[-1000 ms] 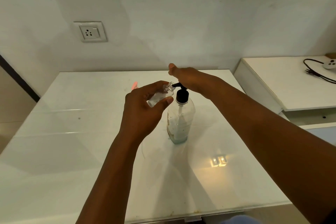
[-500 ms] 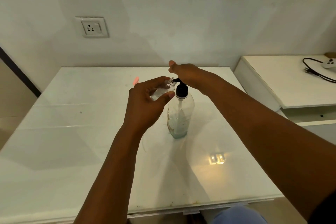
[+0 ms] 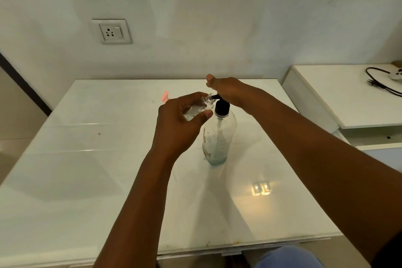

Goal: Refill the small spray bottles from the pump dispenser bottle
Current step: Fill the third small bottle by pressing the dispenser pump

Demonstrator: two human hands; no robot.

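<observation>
i see a white glossy table (image 3: 87, 180) against a pale wall (image 3: 217, 17). a socket (image 3: 112, 31) sits on the wall, up left. a lamp glare (image 3: 261, 188) shows on the tabletop, near right. a white cabinet (image 3: 339, 98) stands to the right, with a black cable (image 3: 379, 80) and a white plug (image 3: 396, 73) on top.

1. Left hand (image 3: 180, 124): bare, with no glove, ring or watch on the parts that show.
2. Left forearm (image 3: 139, 202): uncovered along its whole visible length; no sleeve.
3. Right hand (image 3: 230, 91): bare; one short, pale thumbnail shows.
4. Right forearm (image 3: 315, 159): uncovered, no wristband.
5. Blue garment (image 3: 287, 257): a rounded patch of cloth at the lower edge, partly cut off.
</observation>
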